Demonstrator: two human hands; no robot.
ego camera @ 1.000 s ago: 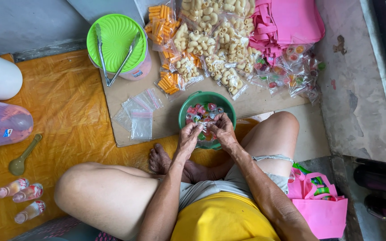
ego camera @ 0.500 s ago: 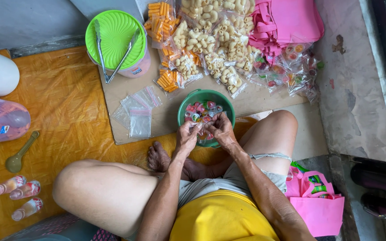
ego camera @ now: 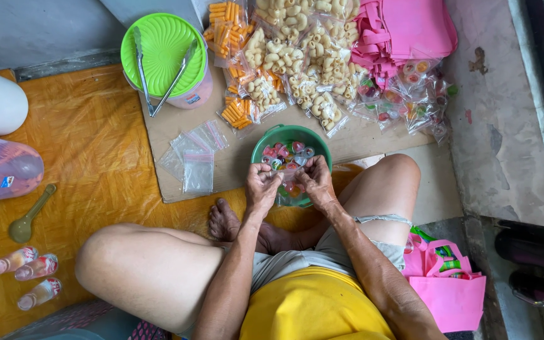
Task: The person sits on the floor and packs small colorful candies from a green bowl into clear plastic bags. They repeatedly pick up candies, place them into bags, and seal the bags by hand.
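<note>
Barely a shift since half a second ago: both hands have stayed over the green bowl [ego camera: 292, 135], the fingers working a touch closer together on a small clear bag [ego camera: 288, 189] of jelly cups. The left hand [ego camera: 262, 187] pinches the bag's left edge, fingers curled shut on the plastic; the right hand [ego camera: 314, 179] does the same on the right edge, so the bag hangs between them just above the near rim of the bowl, which sits on the cardboard sheet [ego camera: 177, 126] on the floor, between the person's knees. More coloured jelly cups [ego camera: 284, 154] fill the bowl. Just left lies a loose pile of empty clear bags [ego camera: 195, 160]; farther off, a green-lidded tub [ego camera: 165, 53] with metal tongs [ego camera: 158, 75] across it, and filled snack packets [ego camera: 284, 56] along the far side with pink bags [ego camera: 404, 31] beyond. The risk here, I'd say: the thin plastic is slippery and held only at the edges, so a loose pinch could let the bag tip and spill cups back into the bowl or onto the orange mat [ego camera: 83, 164].
</note>
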